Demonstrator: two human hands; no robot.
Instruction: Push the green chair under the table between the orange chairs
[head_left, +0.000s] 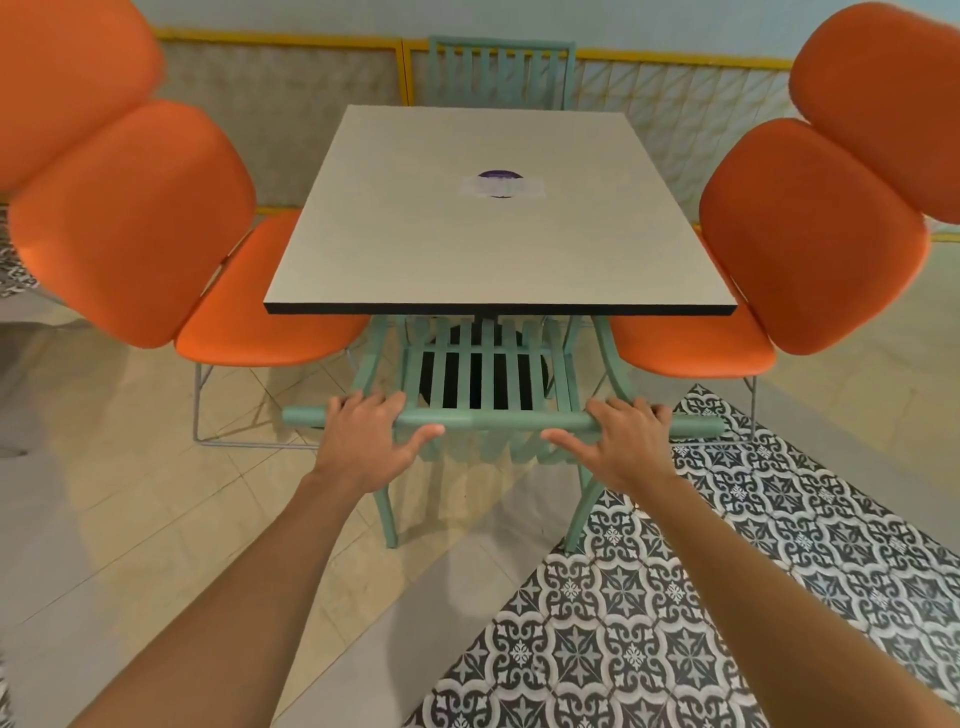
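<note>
The green chair stands at the near end of the pale table, its slatted seat partly under the tabletop. My left hand wraps the left part of the chair's top rail. My right hand rests on the right part of the rail, fingers over it. One orange chair is tucked at the table's left side and another orange chair at its right. The green chair sits between their seats.
A second green chair stands at the table's far end against a wall with yellow trim. A round purple sticker lies on the tabletop. Black-and-white patterned floor tiles spread at the right, plain beige tiles at the left.
</note>
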